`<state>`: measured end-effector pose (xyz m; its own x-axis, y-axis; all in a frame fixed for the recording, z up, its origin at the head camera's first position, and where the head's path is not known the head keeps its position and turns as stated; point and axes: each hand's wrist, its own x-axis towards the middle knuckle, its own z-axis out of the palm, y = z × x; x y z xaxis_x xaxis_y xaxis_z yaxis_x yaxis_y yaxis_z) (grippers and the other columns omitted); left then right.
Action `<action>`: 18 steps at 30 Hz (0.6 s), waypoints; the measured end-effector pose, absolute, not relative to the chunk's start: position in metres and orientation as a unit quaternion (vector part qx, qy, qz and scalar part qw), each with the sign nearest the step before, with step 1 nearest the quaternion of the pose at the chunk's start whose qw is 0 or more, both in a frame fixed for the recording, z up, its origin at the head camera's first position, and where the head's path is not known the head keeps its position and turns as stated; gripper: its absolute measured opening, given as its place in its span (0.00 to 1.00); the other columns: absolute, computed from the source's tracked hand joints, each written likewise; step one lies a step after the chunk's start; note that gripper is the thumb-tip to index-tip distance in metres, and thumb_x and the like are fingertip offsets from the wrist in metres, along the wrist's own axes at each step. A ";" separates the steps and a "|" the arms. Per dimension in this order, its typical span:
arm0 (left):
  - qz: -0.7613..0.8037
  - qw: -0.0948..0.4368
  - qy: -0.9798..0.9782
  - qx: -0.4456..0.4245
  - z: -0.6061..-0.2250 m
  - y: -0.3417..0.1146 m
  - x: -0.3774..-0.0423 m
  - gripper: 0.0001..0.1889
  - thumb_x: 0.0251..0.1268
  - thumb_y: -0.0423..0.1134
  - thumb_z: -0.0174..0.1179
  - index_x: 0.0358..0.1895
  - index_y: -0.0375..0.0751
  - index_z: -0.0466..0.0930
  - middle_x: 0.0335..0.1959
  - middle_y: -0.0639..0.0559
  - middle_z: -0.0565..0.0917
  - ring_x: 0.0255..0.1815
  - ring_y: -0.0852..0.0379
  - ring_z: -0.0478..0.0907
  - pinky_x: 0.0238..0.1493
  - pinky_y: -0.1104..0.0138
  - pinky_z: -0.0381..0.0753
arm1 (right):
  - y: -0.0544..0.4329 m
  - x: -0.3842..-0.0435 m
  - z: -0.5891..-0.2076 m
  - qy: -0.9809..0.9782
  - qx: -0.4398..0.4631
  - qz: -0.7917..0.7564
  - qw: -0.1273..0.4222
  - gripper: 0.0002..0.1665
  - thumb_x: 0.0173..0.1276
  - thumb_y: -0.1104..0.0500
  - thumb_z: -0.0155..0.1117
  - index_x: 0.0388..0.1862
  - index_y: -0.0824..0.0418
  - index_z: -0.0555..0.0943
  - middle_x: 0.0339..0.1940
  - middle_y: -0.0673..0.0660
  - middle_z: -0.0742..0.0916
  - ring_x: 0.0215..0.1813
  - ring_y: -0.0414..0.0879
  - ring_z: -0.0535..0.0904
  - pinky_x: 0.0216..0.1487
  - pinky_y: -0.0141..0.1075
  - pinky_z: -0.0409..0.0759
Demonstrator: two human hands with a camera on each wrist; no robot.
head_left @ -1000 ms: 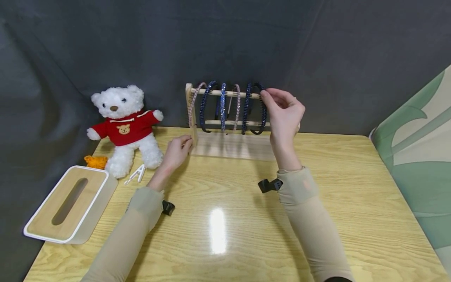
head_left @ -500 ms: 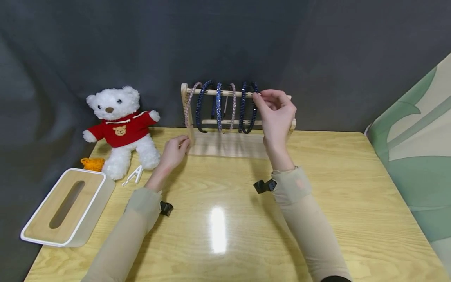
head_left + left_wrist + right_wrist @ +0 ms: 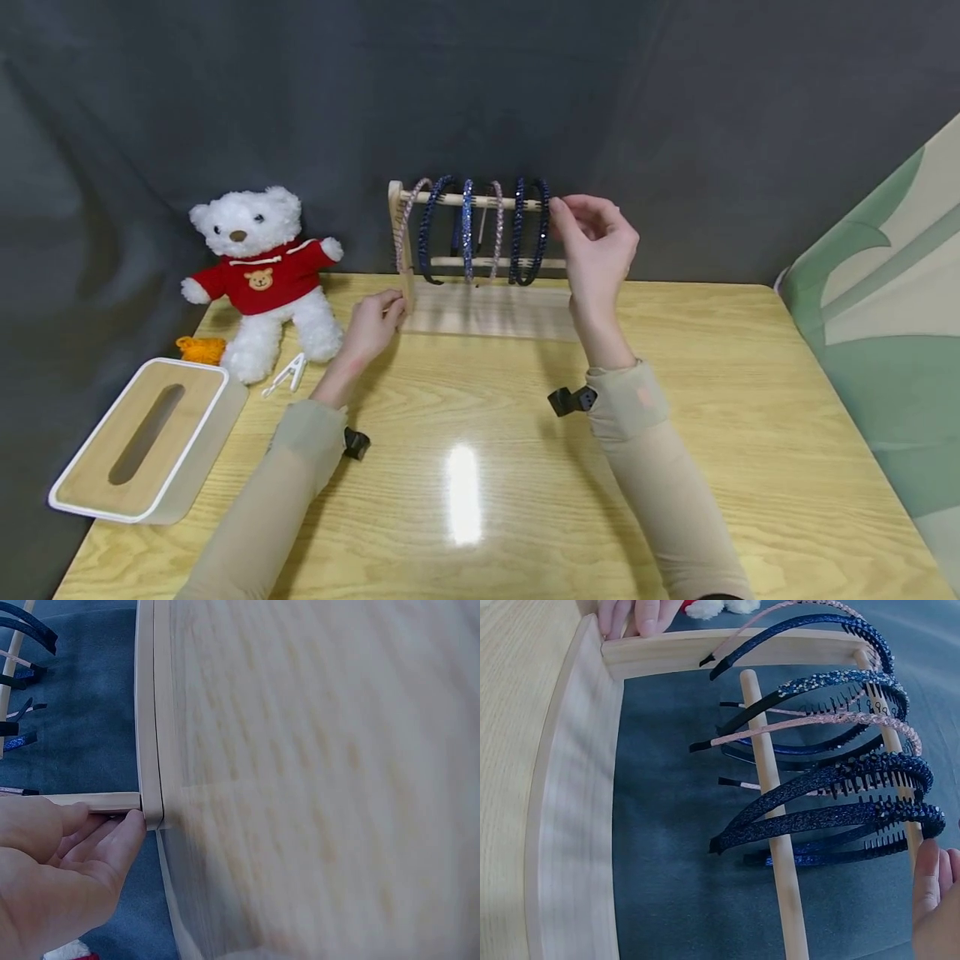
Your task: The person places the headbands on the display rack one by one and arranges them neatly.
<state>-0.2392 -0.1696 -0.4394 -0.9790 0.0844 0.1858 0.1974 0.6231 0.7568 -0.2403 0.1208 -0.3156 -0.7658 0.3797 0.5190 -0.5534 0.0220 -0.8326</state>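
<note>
A wooden headband rack [image 3: 491, 310] stands at the back of the table, bearing several headbands on its upper rod [image 3: 890, 739]. They are pink, glittery blue and dark blue. My left hand [image 3: 375, 323] grips the foot of the rack's left upright [image 3: 112, 802], thumb and fingers on either side of it. My right hand [image 3: 597, 250] is raised at the rod's right part, bent thumb and fingers right beside the rightmost dark blue headband [image 3: 542, 229]. In the right wrist view its thumb [image 3: 927, 870] meets the rod just below that headband; whether the fingers pinch the rod I cannot tell.
On the left sit a white teddy bear [image 3: 258, 250] in a red hoodie, an orange knitted item [image 3: 201, 349] and a white clip [image 3: 288, 374]. A tissue box [image 3: 146, 437] with a wooden lid stands nearer. A dark curtain [image 3: 487, 92] hangs behind the table.
My right thumb has shifted from overlapping the rightmost headband to just right of it, leaving its outline in full view. My left hand stays at the upright.
</note>
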 end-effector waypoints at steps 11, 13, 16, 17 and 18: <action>-0.430 0.069 -0.896 -0.086 -0.443 -0.168 -0.240 0.14 0.88 0.34 0.50 0.44 0.31 0.83 0.31 0.42 0.82 0.31 0.50 0.75 0.37 0.59 0.72 | 0.125 -0.238 -0.322 -0.625 0.068 0.705 0.327 0.02 0.70 0.65 0.77 0.38 0.62 0.90 0.35 0.54 0.91 0.33 0.50 0.87 0.41 0.37 0.87; -0.426 0.067 -0.899 -0.081 -0.443 -0.168 -0.241 0.14 0.88 0.34 0.49 0.45 0.31 0.83 0.31 0.41 0.82 0.32 0.49 0.75 0.39 0.58 0.73 | 0.125 -0.237 -0.323 -0.629 0.066 0.703 0.325 0.05 0.71 0.65 0.77 0.40 0.67 0.90 0.36 0.54 0.90 0.33 0.49 0.87 0.41 0.37 0.87; -0.423 0.064 -0.901 -0.076 -0.442 -0.167 -0.242 0.14 0.89 0.34 0.49 0.44 0.31 0.83 0.31 0.41 0.81 0.32 0.48 0.75 0.40 0.58 0.73 | 0.126 -0.234 -0.322 -0.634 0.070 0.697 0.328 0.10 0.72 0.64 0.76 0.44 0.71 0.89 0.37 0.54 0.90 0.34 0.50 0.88 0.42 0.38 0.88; -0.423 0.064 -0.901 -0.075 -0.442 -0.167 -0.242 0.15 0.89 0.34 0.49 0.43 0.31 0.83 0.31 0.41 0.81 0.32 0.48 0.75 0.40 0.58 0.73 | 0.127 -0.233 -0.322 -0.635 0.072 0.695 0.329 0.11 0.72 0.63 0.76 0.44 0.72 0.89 0.37 0.54 0.90 0.35 0.51 0.88 0.42 0.39 0.88; -0.422 0.064 -0.901 -0.073 -0.441 -0.167 -0.242 0.15 0.89 0.35 0.49 0.43 0.31 0.83 0.31 0.41 0.81 0.32 0.48 0.75 0.40 0.58 0.73 | 0.128 -0.232 -0.322 -0.637 0.074 0.692 0.332 0.11 0.73 0.63 0.76 0.45 0.72 0.89 0.37 0.54 0.90 0.35 0.52 0.88 0.42 0.39 0.88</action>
<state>-0.2419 -0.1666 -0.4409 -0.9812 0.0786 0.1764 0.1858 0.6329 0.7516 -0.2317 0.1275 -0.3215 -0.7688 0.3652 0.5250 -0.5534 0.0315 -0.8323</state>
